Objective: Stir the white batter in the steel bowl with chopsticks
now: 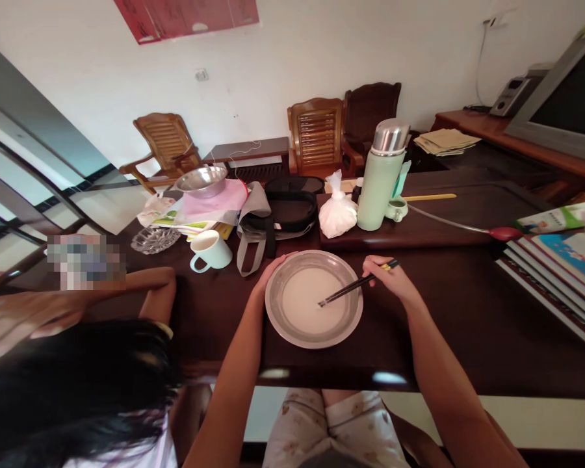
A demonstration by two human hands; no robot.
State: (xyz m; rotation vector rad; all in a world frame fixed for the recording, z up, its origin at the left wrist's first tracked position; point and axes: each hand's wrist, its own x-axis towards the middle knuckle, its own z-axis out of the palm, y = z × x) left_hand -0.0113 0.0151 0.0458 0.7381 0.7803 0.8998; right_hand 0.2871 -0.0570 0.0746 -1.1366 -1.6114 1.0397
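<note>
A round metal basin (274, 320) stands on the dark table in front of me with a milky white liquid (314, 289) in it. My left hand (272, 274) grips the basin's left side, its fingers curved along the outer wall and mostly hidden by my wrist. In my right hand (389, 276), closed fingers hold a pair of black chopsticks (353, 286) over the basin's right rim. The chopsticks slant down to the left, their pale-marked tips at the surface of the liquid near the middle.
Behind the basin stand a tied plastic bag of white powder (338, 216) and a green thermos (377, 188). A white mug (211, 251), a glass dish (156, 240) and a black bag (292, 211) are to the left. Another person (78, 383) leans in at left. Books (556, 286) lie at right.
</note>
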